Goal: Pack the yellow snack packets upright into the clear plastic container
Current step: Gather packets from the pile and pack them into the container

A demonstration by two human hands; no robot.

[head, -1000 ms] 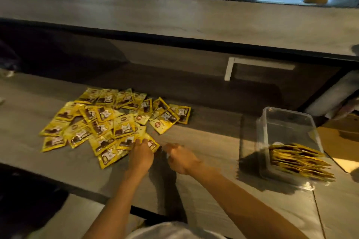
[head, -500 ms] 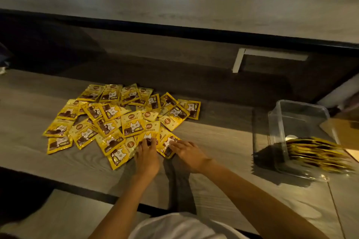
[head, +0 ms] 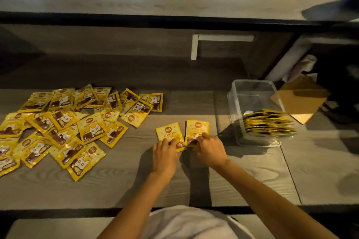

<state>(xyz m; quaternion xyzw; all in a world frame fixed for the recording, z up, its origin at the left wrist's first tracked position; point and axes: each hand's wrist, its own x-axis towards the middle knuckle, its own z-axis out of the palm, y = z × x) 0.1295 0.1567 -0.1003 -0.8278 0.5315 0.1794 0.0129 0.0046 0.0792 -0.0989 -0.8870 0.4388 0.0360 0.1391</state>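
Observation:
Two yellow snack packets lie flat side by side on the wooden table. My left hand point(head: 165, 154) presses its fingertips on the lower end of the left packet point(head: 168, 131). My right hand point(head: 210, 148) rests its fingers on the lower part of the right packet point(head: 197, 127). A loose pile of several more yellow packets point(head: 64, 122) is spread over the table to the left. The clear plastic container point(head: 252, 91) stands to the right of my hands, with a row of several packets point(head: 270, 124) on edge at its near end.
A brown cardboard piece point(head: 299, 99) lies just right of the container. A raised wooden ledge with a white bracket point(head: 194, 46) runs along the back. The table's front edge point(head: 77, 208) is close to my body.
Both hands have slid two packets out of the pile, rightward to the middle of the table near the container. The camera has tilted down and shifted right.

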